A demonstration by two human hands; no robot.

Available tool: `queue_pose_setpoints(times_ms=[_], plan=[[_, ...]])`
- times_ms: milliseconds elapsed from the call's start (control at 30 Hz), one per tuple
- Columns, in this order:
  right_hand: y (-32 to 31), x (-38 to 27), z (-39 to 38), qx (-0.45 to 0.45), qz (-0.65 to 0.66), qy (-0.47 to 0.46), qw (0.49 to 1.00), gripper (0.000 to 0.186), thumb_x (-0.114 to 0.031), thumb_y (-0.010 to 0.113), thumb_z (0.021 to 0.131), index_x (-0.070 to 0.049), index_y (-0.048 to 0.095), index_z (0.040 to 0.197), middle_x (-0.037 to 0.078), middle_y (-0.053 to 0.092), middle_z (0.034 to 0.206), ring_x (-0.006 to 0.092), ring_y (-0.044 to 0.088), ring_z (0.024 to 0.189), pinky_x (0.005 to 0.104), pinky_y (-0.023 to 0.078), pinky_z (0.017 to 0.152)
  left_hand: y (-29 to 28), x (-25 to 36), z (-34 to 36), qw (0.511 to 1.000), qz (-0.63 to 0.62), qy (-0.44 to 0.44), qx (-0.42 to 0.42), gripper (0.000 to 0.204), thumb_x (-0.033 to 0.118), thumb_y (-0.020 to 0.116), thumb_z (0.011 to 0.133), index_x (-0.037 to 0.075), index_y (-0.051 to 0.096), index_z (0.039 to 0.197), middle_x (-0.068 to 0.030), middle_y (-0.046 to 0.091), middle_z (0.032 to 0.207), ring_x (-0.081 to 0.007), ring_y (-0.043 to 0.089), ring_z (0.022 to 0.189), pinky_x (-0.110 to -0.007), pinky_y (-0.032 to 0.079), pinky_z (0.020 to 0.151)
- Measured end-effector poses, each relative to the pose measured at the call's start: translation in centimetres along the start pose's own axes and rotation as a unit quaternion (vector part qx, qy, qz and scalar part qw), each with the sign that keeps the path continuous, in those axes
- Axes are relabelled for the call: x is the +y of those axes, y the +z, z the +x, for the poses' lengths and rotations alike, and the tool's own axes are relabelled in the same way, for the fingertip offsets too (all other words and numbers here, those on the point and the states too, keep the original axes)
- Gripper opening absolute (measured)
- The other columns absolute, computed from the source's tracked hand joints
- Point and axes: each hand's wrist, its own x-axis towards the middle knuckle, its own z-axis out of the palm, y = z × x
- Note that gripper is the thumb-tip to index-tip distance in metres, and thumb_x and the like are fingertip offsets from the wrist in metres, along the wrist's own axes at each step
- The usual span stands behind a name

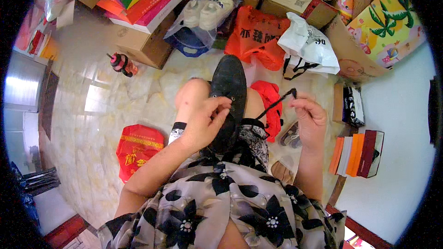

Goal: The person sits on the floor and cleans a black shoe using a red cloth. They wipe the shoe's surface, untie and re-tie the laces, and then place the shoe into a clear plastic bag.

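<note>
A black lace-up shoe rests between my knees, its toe pointing away from me and metal eyelets showing on its upper. My left hand comes over the shoe from the left, its fingers curled against the upper by the eyelets. Whether a lace end is also in those fingers is hidden. Off to the right, my right hand pinches a black shoelace near its end. The lace stretches down and left from there toward the shoe's right side, and its lower part blends with dark cloth in my lap.
A red bag and a pink-and-black bottle stand on the marbled floor to the left. Ahead are bagged white shoes, an orange-red bag, a white bag and cardboard boxes. Shoeboxes stand at the right wall.
</note>
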Motion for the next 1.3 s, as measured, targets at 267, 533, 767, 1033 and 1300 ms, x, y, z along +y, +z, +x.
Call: queue_pose_setpoints(times_ms=[267, 533, 767, 1033, 1300], plan=[[3.7, 0.9, -0.9, -0.067, 0.243, 0.249, 0.935, 0.022, -0.002, 0.049, 0.086, -0.006, 0.052, 0.107, 0.004, 0.053, 0.071, 0.0117, 0.051, 0.057, 0.0233, 0.043, 0.054, 0.3, -1.1, 1.9, 0.962, 0.254, 0.102, -0.023, 0.059, 0.009, 0.067, 0.063, 0.006, 0.046, 0.118, -0.0158, 0.048, 0.114, -0.0358, 0.041, 0.11, -0.045, 0.029, 0.096], [6.8, 5.5, -0.8, -0.118, 0.06, 0.27, 0.954, 0.016, -0.002, 0.05, 0.085, -0.002, 0.05, 0.101, 0.003, 0.053, 0.074, 0.0099, 0.052, 0.066, 0.0226, 0.043, 0.06, 1.1, -2.1, 3.0, 0.976, 0.208, 0.035, 0.048, 0.049, 0.006, 0.062, 0.067, 0.004, 0.049, 0.114, -0.01, 0.059, 0.094, -0.029, 0.049, 0.098, -0.039, 0.037, 0.089], [7.5, 8.2, -0.4, -0.135, -0.202, 0.058, 0.968, 0.009, -0.001, 0.056, 0.08, 0.0, 0.061, 0.088, 0.006, 0.059, 0.086, 0.0127, 0.057, 0.078, 0.024, 0.045, 0.068, 1.4, -2.4, 3.6, 0.968, 0.236, 0.035, 0.071, 0.023, 0.007, 0.063, 0.068, 0.004, 0.062, 0.091, -0.0094, 0.062, 0.087, -0.0285, 0.05, 0.093, -0.037, 0.038, 0.085], [9.0, 8.5, -0.4, -0.091, -0.116, 0.16, 0.976, 0.017, -0.001, 0.06, 0.077, -0.001, 0.06, 0.094, 0.009, 0.061, 0.079, 0.0156, 0.059, 0.073, 0.026, 0.047, 0.067, 2.0, -4.9, 4.0, 0.974, 0.204, 0.063, 0.076, 0.017, 0.005, 0.06, 0.068, 0.005, 0.064, 0.085, -0.0089, 0.062, 0.09, -0.0292, 0.049, 0.094, -0.037, 0.038, 0.085], [8.8, 7.3, 0.0, -0.107, -0.152, 0.155, 0.97, 0.029, 0.002, 0.058, 0.076, -0.002, 0.055, 0.104, 0.011, 0.061, 0.08, 0.0191, 0.06, 0.074, 0.0273, 0.047, 0.067, 2.4, -5.6, 3.8, 0.978, 0.192, 0.027, 0.072, 0.022, 0.007, 0.061, 0.068, 0.007, 0.065, 0.09, -0.0044, 0.061, 0.097, -0.0254, 0.046, 0.102, -0.039, 0.032, 0.089]])
